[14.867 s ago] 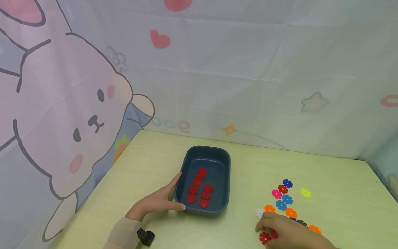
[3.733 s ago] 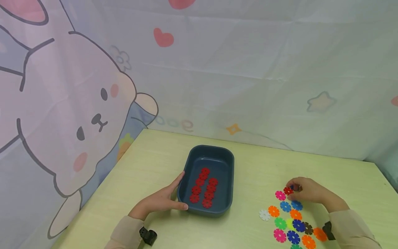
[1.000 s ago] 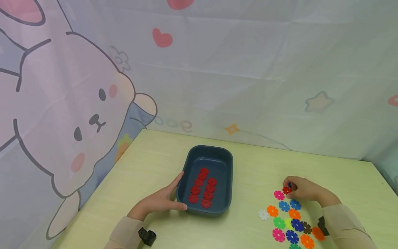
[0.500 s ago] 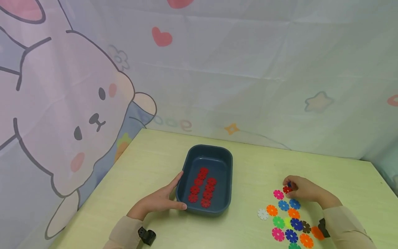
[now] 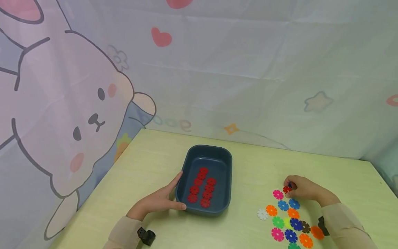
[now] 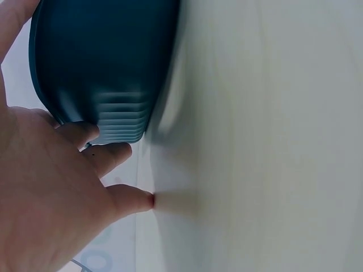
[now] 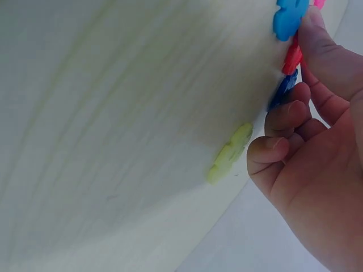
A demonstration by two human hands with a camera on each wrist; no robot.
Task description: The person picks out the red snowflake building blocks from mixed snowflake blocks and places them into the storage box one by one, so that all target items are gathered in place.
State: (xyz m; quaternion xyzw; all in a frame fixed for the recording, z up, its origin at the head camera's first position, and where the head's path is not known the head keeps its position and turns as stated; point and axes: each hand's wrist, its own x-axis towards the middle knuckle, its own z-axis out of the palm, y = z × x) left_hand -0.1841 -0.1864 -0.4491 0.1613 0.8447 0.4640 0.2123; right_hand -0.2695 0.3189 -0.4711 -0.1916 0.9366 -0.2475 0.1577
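A dark blue rectangular bin (image 5: pixel 214 162) stands mid-table with two rows of red flower-shaped plastic discs (image 5: pixel 205 203) inside. My left hand (image 5: pixel 157 200) rests against the bin's left side, thumb at its near corner and the other fingers spread along the wall. In the left wrist view, one fingertip meets the tabletop beside the bin (image 6: pixel 113 51). On the right, my right hand (image 5: pixel 306 189) pinches a red flower disc (image 5: pixel 286 190) between thumb and finger, at table level. A dark blue disc (image 7: pixel 283 88) lies against it, partly covered by the fingers.
Near the right hand lie pink (image 5: pixel 278 194), light blue (image 5: pixel 283 205), orange (image 5: pixel 271 210), white (image 5: pixel 262 214), green (image 5: pixel 278 222) and brown (image 5: pixel 306 227) flower discs. A yellow disc (image 7: pixel 229 154) lies beyond the hand in the right wrist view. A printed cloth (image 5: pixel 236 69) hangs behind the table.
Since the oldest frame, the right hand has gone from the near discs to the far red one, and the bin's right row has gained a disc. Over the last second the hands have hardly moved.
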